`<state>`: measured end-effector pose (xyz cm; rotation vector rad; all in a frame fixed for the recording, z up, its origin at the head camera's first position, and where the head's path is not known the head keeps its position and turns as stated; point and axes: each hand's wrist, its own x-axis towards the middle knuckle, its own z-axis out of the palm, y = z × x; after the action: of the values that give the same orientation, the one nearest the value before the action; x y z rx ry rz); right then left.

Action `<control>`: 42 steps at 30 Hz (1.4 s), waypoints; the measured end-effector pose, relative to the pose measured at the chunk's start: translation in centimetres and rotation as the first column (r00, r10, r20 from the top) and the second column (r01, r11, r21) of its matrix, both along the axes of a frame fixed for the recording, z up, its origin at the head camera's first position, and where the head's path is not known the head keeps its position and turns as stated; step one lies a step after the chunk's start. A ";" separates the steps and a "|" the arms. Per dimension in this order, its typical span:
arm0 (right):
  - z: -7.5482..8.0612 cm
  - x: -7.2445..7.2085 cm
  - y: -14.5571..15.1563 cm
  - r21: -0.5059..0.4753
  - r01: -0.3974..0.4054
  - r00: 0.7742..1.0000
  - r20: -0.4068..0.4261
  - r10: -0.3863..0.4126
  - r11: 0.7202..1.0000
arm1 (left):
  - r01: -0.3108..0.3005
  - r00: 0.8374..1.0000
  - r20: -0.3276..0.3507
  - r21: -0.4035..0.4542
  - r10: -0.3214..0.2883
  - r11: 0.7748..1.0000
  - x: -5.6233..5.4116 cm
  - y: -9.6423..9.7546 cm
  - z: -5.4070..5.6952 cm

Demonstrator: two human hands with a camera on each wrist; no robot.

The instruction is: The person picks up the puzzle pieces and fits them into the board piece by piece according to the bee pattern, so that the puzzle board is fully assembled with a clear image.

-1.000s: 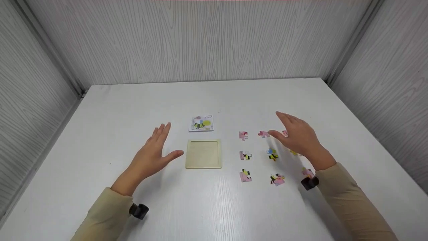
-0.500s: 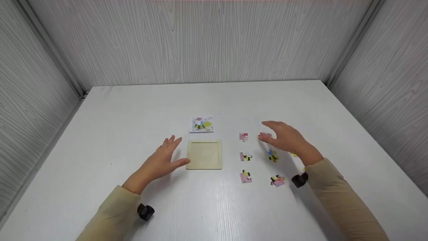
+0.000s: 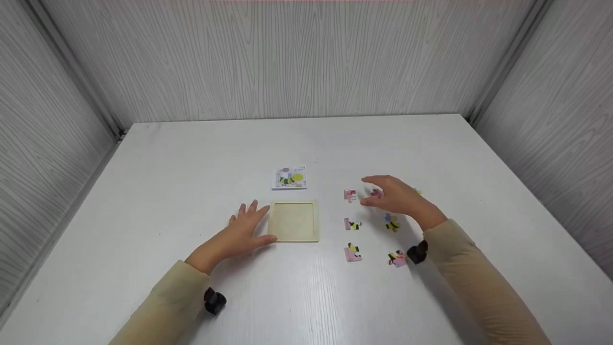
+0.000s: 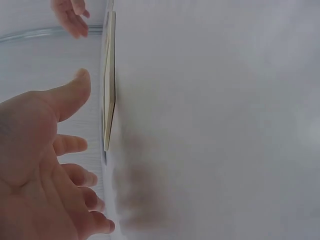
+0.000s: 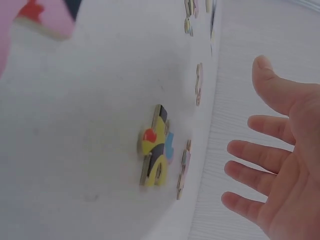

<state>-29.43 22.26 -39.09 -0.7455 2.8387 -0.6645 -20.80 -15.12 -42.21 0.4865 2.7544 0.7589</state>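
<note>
A shallow square wooden puzzle tray (image 3: 293,239) lies in the middle of the table. At its left edge my left hand (image 3: 243,233) spreads its fingers, thumb tip right by the near left corner. The left wrist view shows that palm and the tray's side (image 4: 109,85). My right hand (image 3: 398,195) hovers over the jigsaw pieces to the right, fingers apart and holding nothing. Close by its fingertips is a pink piece (image 3: 350,195); another pink piece (image 3: 376,192) is partly covered by it. A yellow, black and blue piece (image 5: 157,150) lies below the hand in the right wrist view.
Behind the tray lies a square picture card (image 3: 289,178) with a bee. More jigsaw pieces rest in loose rows, among them a white and black one (image 3: 353,224), a pink corner one (image 3: 353,252) and a near one (image 3: 397,258). Grey panels (image 3: 297,57) enclose the table.
My left hand has moved right and toward me, up to the tray's edge. The right hand has moved left and lower over the top row of pieces. Tray and card stay put.
</note>
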 end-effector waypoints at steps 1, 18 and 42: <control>-0.1 -0.1 -0.1 -0.005 -0.013 1.000 0.002 0.013 1.000 | 0.002 1.000 0.002 -0.011 -0.002 1.000 -0.1 0.1 0.0; -1.1 -1.3 -1.5 0.031 0.024 0.997 0.070 -0.026 0.999 | 0.055 0.998 0.032 -0.092 -0.052 0.994 -0.4 0.2 -0.5; -2.4 -2.6 -2.1 0.078 -0.011 1.000 -0.018 0.012 0.997 | 0.058 0.998 0.044 -0.132 -0.052 0.990 -0.2 0.1 -0.6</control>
<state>-32.01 20.13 -41.54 -0.7587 2.8556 -0.5443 -21.01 -15.03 -42.76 0.5109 2.7192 0.5612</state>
